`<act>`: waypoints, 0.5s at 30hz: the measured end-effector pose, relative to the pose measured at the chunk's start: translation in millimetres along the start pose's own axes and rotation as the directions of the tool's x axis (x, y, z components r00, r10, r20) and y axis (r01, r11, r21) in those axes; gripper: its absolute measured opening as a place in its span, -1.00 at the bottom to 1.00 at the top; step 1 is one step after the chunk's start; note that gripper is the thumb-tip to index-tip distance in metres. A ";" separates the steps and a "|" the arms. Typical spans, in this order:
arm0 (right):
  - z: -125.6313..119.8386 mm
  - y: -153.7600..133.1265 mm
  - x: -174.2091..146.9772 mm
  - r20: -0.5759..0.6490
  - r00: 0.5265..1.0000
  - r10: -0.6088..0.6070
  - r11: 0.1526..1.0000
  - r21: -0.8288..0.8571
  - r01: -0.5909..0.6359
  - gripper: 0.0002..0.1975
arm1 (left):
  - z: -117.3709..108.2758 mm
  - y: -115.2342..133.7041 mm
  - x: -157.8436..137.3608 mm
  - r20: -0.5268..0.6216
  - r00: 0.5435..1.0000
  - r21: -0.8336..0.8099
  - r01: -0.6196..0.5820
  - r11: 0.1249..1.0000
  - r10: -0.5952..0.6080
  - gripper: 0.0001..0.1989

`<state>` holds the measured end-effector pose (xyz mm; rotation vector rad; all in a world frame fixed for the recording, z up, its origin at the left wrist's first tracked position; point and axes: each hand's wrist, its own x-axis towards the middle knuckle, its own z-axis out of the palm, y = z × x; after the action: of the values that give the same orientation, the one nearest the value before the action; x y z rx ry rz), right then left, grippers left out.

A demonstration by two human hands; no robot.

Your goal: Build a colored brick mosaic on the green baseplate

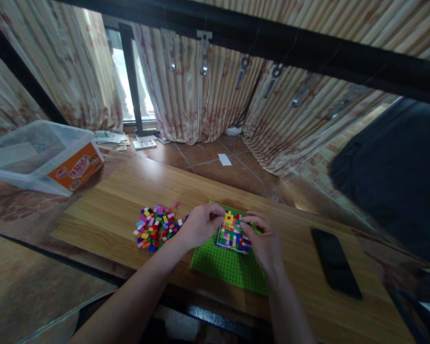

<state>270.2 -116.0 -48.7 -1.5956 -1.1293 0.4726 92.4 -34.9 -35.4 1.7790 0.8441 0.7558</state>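
Seemingly mid-build, the head view shows one green baseplate (229,265) lying on the wooden table (129,200), and everything else can be placed from it. On its far half sits one multicoloured brick mosaic (232,231), a flat square of small studs. The left hand (200,224) comes in from the baseplate's left edge, its fingers curled against the mosaic's left side; the right hand (263,236) meets it from the right, fingertips pressed together on the mosaic's upper right corner. Whether a loose brick sits in either grip cannot be told. Left of the baseplate, just beside the left wrist, lies one heap of loose bricks (155,228), too many to count. Right of it, well apart, one black phone (336,263) lies flat. Far left stands one clear plastic box (39,155).

Likely risks: uneven pressure from the two hands could pop studs loose, and the left forearm could sweep the heap off the table.
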 end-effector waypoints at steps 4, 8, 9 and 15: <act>4.1 1.4 -0.6 0.023 0.978 0.205 0.963 0.173 -0.206 -0.76 | -0.4 1.1 -0.5 0.005 1.000 0.006 0.003 1.000 -0.003 -0.86; 8.3 -2.9 -2.1 0.052 0.942 0.331 0.881 0.342 -0.328 -0.67 | -0.6 2.0 -1.0 0.001 1.000 0.014 0.001 1.000 -0.001 -0.86; 9.0 -4.2 -2.2 0.062 0.939 0.340 0.867 0.366 -0.338 -0.65 | -0.5 2.0 -1.2 0.000 1.000 0.010 -0.001 1.000 0.001 -0.87; 11.2 -8.7 -1.6 0.081 0.923 0.375 0.826 0.424 -0.373 -0.63 | 1.2 1.2 -0.8 -0.017 1.000 -0.006 0.006 1.000 -0.006 -0.86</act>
<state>257.1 -111.6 -45.2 -1.4126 -0.6353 0.9130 93.2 -36.5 -34.8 1.7661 0.8577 0.7695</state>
